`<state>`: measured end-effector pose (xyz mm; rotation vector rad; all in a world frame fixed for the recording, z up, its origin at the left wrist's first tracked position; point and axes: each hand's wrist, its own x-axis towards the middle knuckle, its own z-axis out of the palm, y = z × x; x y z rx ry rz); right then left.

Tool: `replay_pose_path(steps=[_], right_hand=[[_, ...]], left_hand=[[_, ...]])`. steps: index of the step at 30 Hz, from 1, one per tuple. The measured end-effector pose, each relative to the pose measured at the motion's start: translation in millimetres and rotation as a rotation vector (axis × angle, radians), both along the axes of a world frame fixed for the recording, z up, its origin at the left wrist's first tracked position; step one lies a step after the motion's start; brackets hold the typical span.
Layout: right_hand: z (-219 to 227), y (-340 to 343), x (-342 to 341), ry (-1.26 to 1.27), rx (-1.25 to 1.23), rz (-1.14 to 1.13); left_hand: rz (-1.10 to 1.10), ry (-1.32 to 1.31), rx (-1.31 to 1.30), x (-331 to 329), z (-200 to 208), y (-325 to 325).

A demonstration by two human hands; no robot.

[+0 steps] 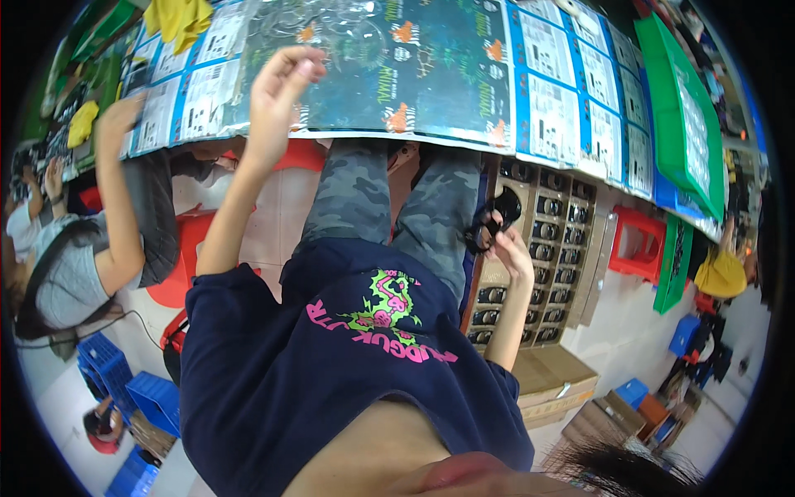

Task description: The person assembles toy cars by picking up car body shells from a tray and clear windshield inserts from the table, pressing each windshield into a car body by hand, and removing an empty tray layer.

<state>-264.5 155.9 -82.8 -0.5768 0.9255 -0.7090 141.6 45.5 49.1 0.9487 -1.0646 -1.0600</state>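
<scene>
My right hand (514,252) is closed on a glossy black piece shaped like goggles (503,207), beside my right thigh and over the near edge of a partitioned carton (570,224). Similar black pieces fill rows of its compartments. My left hand (280,93) hovers above the front of the table, thumb and fingertips drawn together; whatever is between them, if anything, is too small to make out. Just beyond those fingers, clear plastic pieces (344,35) lie on the dark patterned table cover (447,87).
Printed sheets (551,62) cover the table on both sides. A green tray (681,116) with clear contents stands at the right end. Beside the carton are a red stool (636,242) and a closed cardboard box (556,377). A co-worker (83,269) sits close on the left, an arm over the table.
</scene>
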Motion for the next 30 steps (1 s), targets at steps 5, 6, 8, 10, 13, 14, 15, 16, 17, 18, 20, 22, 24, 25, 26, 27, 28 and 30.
replay_pose_path(steps=[5, 6, 8, 10, 13, 14, 15, 16, 17, 18, 20, 22, 24, 25, 26, 27, 28, 30], right_hand=[[47.3, -3.5, 65.3, -0.072, -0.221, -0.04], [53.5, -0.6, 76.7, -0.073, -0.223, -0.087], [76.6, 3.4, 99.6, -0.156, -0.251, -0.093], [103.5, 8.6, 111.2, -0.183, -0.286, -0.047], [106.5, 15.2, 119.7, -0.298, -0.378, -0.05], [109.0, 17.5, 121.9, -0.297, -0.374, -0.054], [111.7, 20.1, 123.8, -0.364, -0.333, -0.097], [114.3, 21.1, 125.8, -0.429, -0.294, -0.137], [116.0, 21.7, 128.1, -0.428, -0.291, -0.138], [117.4, 22.2, 130.5, -0.452, -0.275, -0.149], [122.3, 19.9, 134.5, -0.427, -0.303, -0.137], [120.6, 18.5, 136.8, -0.438, -0.31, -0.16], [121.6, 17.6, 142.9, -0.468, -0.306, -0.243], [120.7, 17.3, 143.2, -0.466, -0.305, -0.244], [119.0, 16.6, 143.1, -0.479, -0.301, -0.237], [118.2, 16.4, 143.1, -0.493, -0.297, -0.23], [117.8, 17.6, 143.8, -0.493, -0.294, -0.232], [117.5, 20.0, 145.4, -0.452, -0.309, -0.264]], left_hand=[[-0.145, -0.848, -0.811, -64.4, 13.4, 47.9], [-0.139, -0.915, -0.914, -73.5, 10.1, 60.9], [-0.125, -1.067, -1.119, -85.0, 4.5, 83.3], [-0.1, -1.139, -1.242, -89.7, -4.2, 99.3], [-0.1, -1.174, -1.29, -90.6, -8.5, 109.5], [-0.075, -1.193, -1.298, -90.3, -8.3, 110.9], [-0.048, -1.213, -1.307, -89.9, -7.7, 112.1], [-0.008, -1.232, -1.277, -90.5, -5.2, 110.7], [0.084, -1.226, -1.238, -93.1, -6.6, 111.5], [0.096, -1.245, -1.204, -92.5, -4.6, 114.5], [0.11, -1.265, -1.167, -93.2, -2.1, 118.9], [0.034, -1.221, -1.133, -100.6, -1.2, 121.4], [-0.011, -1.254, -1.101, -105.1, 6.1, 120.6], [-0.056, -1.286, -1.07, -106.5, 8.3, 120.4], [-0.035, -1.262, -1.075, -106.5, 5.8, 120.1], [-0.036, -1.261, -1.074, -105.5, 6.6, 119.5], [-0.038, -1.273, -1.14, -103.4, 7.5, 118.7], [-0.043, -1.283, -1.204, -100.2, 8.5, 116.6]])
